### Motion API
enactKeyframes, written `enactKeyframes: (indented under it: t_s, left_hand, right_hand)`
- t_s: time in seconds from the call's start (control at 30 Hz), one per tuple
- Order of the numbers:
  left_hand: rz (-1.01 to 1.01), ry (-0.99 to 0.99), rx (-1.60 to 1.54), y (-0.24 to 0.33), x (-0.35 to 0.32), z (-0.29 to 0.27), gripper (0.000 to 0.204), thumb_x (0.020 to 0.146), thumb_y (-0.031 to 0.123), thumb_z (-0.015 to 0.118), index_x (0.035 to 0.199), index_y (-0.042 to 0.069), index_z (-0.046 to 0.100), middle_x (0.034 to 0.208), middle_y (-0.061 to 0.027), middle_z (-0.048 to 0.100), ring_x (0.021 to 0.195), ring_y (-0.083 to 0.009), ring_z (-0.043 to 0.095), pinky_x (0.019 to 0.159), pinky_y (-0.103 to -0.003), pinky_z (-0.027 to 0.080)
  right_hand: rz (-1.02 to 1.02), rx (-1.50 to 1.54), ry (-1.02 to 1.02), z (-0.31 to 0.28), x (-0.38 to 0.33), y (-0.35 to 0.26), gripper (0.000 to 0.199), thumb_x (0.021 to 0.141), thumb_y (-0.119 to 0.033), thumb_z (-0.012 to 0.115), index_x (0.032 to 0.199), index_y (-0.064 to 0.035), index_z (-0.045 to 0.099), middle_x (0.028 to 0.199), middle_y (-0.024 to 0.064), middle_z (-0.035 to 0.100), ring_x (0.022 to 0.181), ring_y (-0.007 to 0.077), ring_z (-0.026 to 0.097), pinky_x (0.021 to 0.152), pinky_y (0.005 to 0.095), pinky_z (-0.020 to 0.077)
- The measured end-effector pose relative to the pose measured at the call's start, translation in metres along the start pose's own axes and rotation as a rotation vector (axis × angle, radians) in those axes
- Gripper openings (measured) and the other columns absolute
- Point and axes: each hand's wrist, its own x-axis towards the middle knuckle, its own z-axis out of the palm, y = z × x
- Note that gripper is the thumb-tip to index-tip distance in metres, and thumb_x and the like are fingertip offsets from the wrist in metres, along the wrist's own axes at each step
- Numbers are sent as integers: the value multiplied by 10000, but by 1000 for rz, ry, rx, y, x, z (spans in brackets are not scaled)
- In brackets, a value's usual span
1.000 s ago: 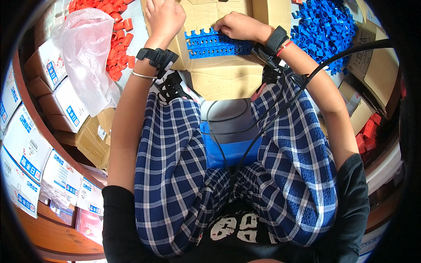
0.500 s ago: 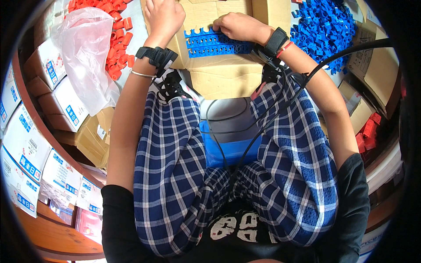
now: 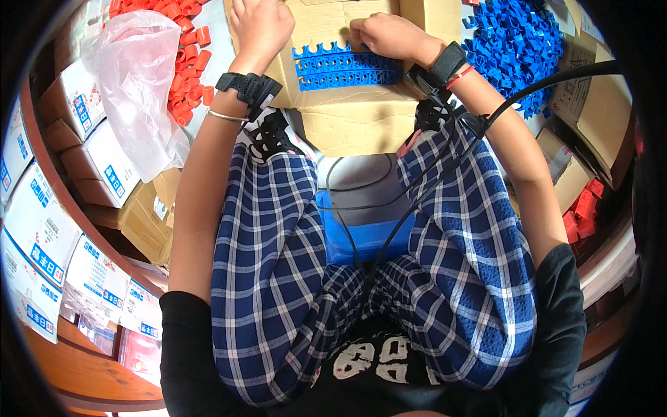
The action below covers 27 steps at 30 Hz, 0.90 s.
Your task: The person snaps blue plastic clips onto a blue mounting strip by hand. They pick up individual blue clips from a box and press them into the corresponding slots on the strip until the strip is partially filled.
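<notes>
Basically, blue clips (image 3: 347, 73) sit in tight rows inside the open cardboard box (image 3: 347, 132), at the near end, openings of the far row facing away from the person. Right hand (image 3: 394, 36): fingers curled, just beyond the far row; can't tell if it's grasping a clip or touching the row. Left hand (image 3: 262, 31): over the box's left side, fingers bent, tips cut off by the upper edge; grip can't be told.

Risks, my guess: far row has nothing visible backing it, so a sideways or careless push could skew or tip it. Right wrist strap (image 3: 448, 62) is near the rows' right end; a low wrist could catch them. Black cable (image 3: 556, 82) by the right forearm might snag on a wide reach.
</notes>
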Motion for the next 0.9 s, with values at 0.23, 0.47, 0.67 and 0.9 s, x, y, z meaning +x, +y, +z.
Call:
enactKeyframes:
  t_s: [0.23, 0.47, 0.67, 0.9]
  left_hand:
    - [-12, -13, -47, 1, 0, 0, 272, 818, 38, 511, 1072, 97, 590, 1390, -303, 318, 1285, -474, 288, 1071, -504, 241]
    - [34, 28, -47, 3, 1, 1, 262, 817, 28, 510, 1062, 82, 584, 1397, -288, 316, 1286, -474, 282, 1073, -504, 238]
    - [20, 4, -50, 1, 0, -1, 249, 819, 29, 514, 1053, 76, 581, 1413, -278, 302, 1293, -466, 280, 1073, -502, 241]
    - [25, 34, -7, 2, 2, 1, 247, 813, 30, 522, 1047, 81, 583, 1411, -275, 306, 1293, -462, 285, 1069, -501, 250]
  right_hand:
    - [3, -10, 16, 2, 1, 3, 175, 861, -108, 469, 910, -94, 635, 778, 132, 661, 742, 332, 638, 684, 423, 503]
    - [-21, 45, -4, 8, 5, 7, 176, 889, -124, 479, 957, -84, 636, 836, 142, 666, 776, 341, 641, 719, 419, 504]
    - [4, 130, -36, 4, 5, -6, 213, 829, -76, 469, 983, -84, 616, 897, 135, 671, 863, 337, 637, 786, 425, 488]
    - [-20, 203, -45, 6, 5, -2, 242, 842, -74, 435, 1018, -70, 601, 923, 142, 669, 885, 343, 633, 810, 427, 484]
